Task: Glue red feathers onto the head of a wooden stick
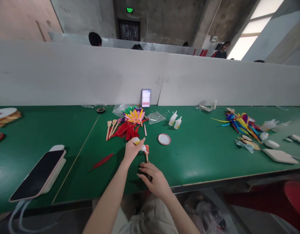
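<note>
My left hand (133,152) is closed around a small white glue bottle (136,140) with a yellow label, tilted so its nozzle points down to the right. The nozzle is at the reddish head of a flat wooden stick (147,157); I cannot tell whether they touch. My right hand (155,180) grips the lower end of the stick close to the table, and its fingers partly hide it. Left of my hands lies a single red feather (102,161). Beyond them are a pile of red feathers (127,130) and a fan of yellow and pink feathers (134,116).
Wooden sticks (108,130) lie left of the feathers. A round white lid (164,139) and two glue bottles (173,118) are to the right. A lit phone (146,98) leans on the white partition (91,74). A large phone-like device (40,174) lies left; mixed feathers (244,125) lie far right.
</note>
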`<state>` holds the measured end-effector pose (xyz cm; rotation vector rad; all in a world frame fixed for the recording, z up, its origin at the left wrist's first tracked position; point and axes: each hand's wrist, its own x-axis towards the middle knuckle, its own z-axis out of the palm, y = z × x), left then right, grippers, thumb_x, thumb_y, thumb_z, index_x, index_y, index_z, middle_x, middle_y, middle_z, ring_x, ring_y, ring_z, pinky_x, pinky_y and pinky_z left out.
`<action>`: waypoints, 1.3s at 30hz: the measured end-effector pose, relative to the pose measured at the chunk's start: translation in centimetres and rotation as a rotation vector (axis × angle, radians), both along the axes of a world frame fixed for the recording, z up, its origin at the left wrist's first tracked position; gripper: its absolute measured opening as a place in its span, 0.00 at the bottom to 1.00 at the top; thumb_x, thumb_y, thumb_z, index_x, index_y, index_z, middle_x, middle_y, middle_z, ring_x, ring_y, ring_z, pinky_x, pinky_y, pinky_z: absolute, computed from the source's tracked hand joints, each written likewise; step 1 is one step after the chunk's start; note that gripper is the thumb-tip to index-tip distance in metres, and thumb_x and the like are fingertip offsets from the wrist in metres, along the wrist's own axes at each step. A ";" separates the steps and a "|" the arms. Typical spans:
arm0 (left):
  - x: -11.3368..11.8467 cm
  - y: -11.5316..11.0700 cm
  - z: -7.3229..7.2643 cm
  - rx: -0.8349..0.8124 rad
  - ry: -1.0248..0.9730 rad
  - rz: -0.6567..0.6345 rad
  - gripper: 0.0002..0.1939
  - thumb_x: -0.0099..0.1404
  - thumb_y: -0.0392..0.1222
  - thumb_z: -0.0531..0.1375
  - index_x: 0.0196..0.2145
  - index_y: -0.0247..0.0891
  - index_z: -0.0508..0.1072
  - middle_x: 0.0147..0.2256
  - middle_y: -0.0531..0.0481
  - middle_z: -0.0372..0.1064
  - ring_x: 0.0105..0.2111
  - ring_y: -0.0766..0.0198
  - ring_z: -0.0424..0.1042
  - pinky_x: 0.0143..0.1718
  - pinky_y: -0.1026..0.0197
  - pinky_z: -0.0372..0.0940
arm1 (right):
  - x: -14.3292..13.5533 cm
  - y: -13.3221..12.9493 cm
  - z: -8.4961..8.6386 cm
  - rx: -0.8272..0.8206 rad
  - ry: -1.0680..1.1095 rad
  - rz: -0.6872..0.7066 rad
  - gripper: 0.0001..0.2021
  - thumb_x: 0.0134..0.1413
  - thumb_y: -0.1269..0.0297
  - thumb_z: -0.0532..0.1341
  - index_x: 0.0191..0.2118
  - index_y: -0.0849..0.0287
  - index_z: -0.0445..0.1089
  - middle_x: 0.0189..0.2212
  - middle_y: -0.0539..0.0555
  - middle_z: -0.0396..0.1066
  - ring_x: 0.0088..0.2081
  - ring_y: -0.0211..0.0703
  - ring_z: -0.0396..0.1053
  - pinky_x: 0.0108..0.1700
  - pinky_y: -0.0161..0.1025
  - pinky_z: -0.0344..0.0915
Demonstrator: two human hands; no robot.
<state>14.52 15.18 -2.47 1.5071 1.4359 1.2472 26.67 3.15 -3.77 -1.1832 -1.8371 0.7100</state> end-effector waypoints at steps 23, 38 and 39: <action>0.1 0.0 0.0 0.013 -0.008 0.044 0.20 0.51 0.56 0.61 0.17 0.39 0.62 0.17 0.55 0.61 0.20 0.68 0.61 0.22 0.67 0.56 | 0.1 0.0 -0.1 -0.003 -0.011 -0.003 0.11 0.55 0.60 0.59 0.41 0.56 0.74 0.44 0.56 0.73 0.48 0.45 0.68 0.56 0.46 0.61; 0.2 0.0 -0.2 0.042 -0.044 0.008 0.16 0.50 0.53 0.63 0.22 0.39 0.66 0.21 0.54 0.66 0.23 0.66 0.65 0.25 0.66 0.58 | 0.1 -0.1 -0.1 0.000 -0.015 -0.001 0.11 0.55 0.61 0.59 0.42 0.56 0.74 0.44 0.56 0.73 0.48 0.45 0.68 0.56 0.46 0.60; 0.2 0.1 -0.3 0.047 -0.045 0.025 0.15 0.51 0.53 0.62 0.23 0.39 0.66 0.21 0.54 0.67 0.23 0.65 0.66 0.25 0.66 0.58 | 0.1 -0.1 -0.1 0.002 -0.014 -0.002 0.11 0.55 0.61 0.59 0.42 0.56 0.74 0.44 0.56 0.73 0.48 0.45 0.68 0.56 0.46 0.60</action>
